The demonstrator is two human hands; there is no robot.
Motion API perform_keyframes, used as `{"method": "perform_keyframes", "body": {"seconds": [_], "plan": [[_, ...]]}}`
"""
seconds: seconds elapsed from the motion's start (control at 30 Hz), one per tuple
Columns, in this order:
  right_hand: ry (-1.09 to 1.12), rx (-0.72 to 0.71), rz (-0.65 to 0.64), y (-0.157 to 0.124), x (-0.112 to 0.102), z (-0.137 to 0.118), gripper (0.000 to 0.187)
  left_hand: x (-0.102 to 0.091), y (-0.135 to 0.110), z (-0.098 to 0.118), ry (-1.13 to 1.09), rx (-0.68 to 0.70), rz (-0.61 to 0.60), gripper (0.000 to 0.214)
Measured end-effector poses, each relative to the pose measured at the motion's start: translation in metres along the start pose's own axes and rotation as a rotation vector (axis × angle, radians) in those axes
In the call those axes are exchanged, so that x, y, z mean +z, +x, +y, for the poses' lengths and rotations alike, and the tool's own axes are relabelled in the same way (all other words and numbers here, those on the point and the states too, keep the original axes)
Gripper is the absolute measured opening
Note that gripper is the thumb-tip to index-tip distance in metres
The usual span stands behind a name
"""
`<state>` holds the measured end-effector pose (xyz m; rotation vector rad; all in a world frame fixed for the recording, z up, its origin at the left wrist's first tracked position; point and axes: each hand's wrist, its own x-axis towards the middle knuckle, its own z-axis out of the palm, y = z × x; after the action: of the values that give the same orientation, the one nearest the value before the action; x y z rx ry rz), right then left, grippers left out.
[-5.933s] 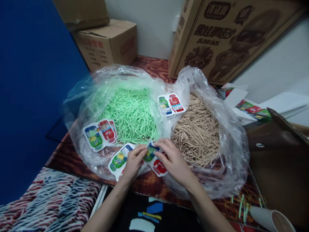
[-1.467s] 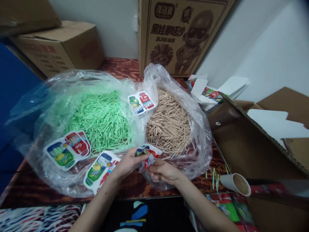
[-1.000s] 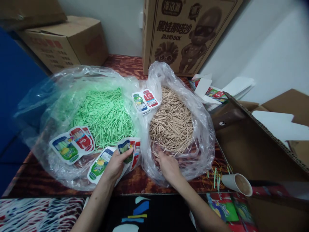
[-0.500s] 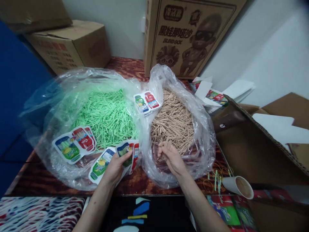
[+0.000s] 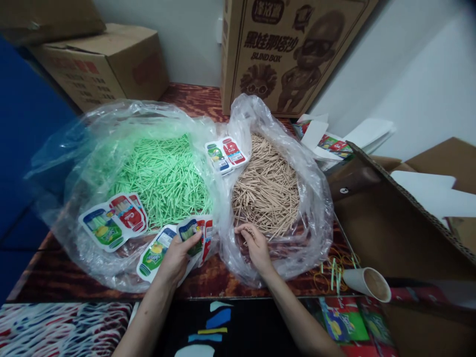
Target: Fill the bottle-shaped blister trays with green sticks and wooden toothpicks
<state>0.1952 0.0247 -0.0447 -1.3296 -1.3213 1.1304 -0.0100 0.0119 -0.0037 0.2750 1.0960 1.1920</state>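
Observation:
My left hand (image 5: 179,255) grips a bottle-shaped printed packet (image 5: 190,233) in green, blue and red, with the thumb across its front. Another such packet (image 5: 154,255) lies under that hand. Between the fingertips of my right hand (image 5: 256,245) are a few thin brown sticks (image 5: 250,231), seen nearly end-on. That hand is over the near edge of a clear plastic bag (image 5: 316,208) of loose brown sticks (image 5: 266,188). Left of it spreads a second clear bag (image 5: 80,171) full of light green sticks (image 5: 167,173). Packets (image 5: 107,223) rest on its front left.
Printed cards (image 5: 226,154) lie between the bags. A tall carton (image 5: 267,59) stands behind, another carton (image 5: 100,64) at back left. On the right are an open cardboard box (image 5: 372,223), a tipped paper cup (image 5: 366,284), rubber bands and stray sticks (image 5: 336,275).
My right hand has moved slightly left, and the brown sticks in it have turned from upright to nearly end-on. My left hand keeps its hold on the packet.

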Motion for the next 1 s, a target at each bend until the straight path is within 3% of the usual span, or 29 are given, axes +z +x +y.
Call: {"method": "perform_keyframes", "body": {"seconds": [0.63,1.0], "plan": [[-0.020,0.004,-0.024,0.000,0.001,0.005,0.020,-0.001,0.001,-0.005,0.024,-0.013,-0.015,0.040],[-0.026,-0.059,-0.052,-0.002,-0.002,-0.008,0.017,-0.004,0.001,-0.002,0.070,0.064,-0.017,0.029]]}}
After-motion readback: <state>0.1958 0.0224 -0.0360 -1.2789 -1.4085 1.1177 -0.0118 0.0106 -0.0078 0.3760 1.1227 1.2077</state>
